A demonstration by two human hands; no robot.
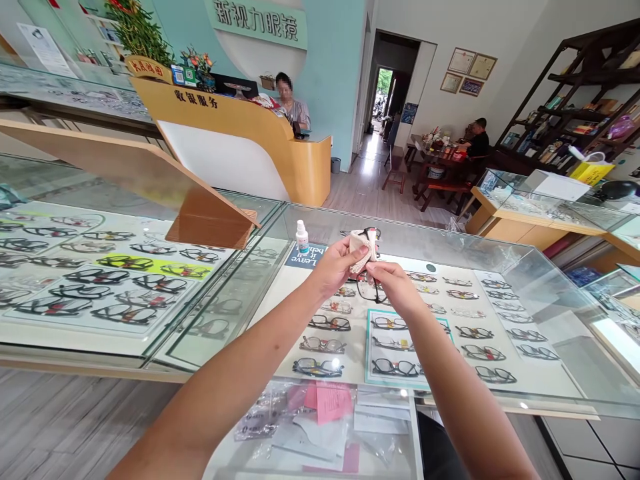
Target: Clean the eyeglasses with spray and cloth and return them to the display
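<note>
Both forearms reach forward over the glass counter (320, 223), the left one slanting up from the lower left and the right one from the lower right, so that they narrow toward each other and the hands meet in front of the person. The elbows seem only slightly bent.

The left hand (337, 267) is turned inward, its thumb laid across a pale cloth (361, 253) and its fingers bent behind it; this grip is pinching the cloth, which is folded around the upper part of a pair of glasses (371, 288). The right hand (393, 283) comes in just below and to the right, back of the hand upward, thumb and forefinger pressed together on the dark frame near its middle, the other fingers curled under. That grip is pinching the glasses.

The glasses are held up on end between the two hands, above the counter: one dark-rimmed lens hangs below the fingers, and a bit of dark frame shows above the cloth.

A small white bottle (302, 237) stands upright on the counter, left of the left hand and apart from it. Rows of spectacles (395, 367) lie beneath the glass, under the forearms and hands.
</note>
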